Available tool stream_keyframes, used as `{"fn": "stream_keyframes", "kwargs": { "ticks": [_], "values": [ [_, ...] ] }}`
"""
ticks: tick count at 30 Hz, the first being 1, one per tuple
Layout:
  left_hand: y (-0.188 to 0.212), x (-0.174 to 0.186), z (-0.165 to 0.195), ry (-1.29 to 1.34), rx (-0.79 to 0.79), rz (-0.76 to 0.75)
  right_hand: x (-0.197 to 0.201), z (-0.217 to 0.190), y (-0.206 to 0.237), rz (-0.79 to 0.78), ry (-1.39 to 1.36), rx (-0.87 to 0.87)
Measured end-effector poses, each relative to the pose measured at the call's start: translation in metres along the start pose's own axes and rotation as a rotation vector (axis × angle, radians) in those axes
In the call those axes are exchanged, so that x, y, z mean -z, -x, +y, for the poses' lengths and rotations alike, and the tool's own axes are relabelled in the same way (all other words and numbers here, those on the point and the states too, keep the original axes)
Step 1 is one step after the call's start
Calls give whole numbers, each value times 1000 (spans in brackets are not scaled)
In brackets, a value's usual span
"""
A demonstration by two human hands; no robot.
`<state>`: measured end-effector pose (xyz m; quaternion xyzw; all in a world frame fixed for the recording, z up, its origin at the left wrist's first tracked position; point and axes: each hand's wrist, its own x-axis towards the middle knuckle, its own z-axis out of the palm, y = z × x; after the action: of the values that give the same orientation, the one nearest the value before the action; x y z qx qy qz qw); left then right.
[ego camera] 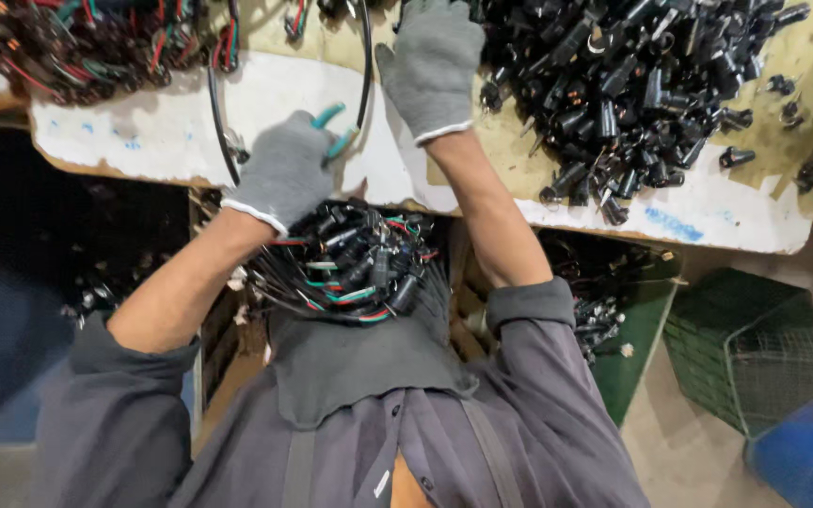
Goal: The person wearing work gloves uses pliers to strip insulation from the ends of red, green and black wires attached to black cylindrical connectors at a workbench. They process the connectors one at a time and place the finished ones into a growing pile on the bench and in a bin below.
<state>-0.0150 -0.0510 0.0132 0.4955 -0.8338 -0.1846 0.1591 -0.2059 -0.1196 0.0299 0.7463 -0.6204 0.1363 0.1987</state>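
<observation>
Workbench (143, 141): white top, chipped edge, black parts pile (632, 85).

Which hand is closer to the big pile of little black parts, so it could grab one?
Probably the right hand. It lies flat at the edge of the pile of black parts, and looks empty. The left hand is farther away and already holds teal-handled pliers beside a black cable.

Both gloves (430, 66) are grey with white cuffs. The cutter handles (334, 129) are teal, the pile of plugs (632, 85) is black, and the wires (350, 268) are red, green and black. The crate (741, 348) is green.
</observation>
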Motion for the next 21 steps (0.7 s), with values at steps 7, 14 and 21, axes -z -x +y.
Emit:
{"fn": "stream_keyframes", "kwargs": {
  "ticks": [7,14,21],
  "values": [
    [-16,29,-6,-173,-30,-159,0,8,19,-18,-157,26],
    [-12,29,-31,60,-86,-222,47,39,53,20,-1323,-314],
    [-3,65,5,573,296,-71,73,17,96,-158,-2011,-577]
  ]
}}
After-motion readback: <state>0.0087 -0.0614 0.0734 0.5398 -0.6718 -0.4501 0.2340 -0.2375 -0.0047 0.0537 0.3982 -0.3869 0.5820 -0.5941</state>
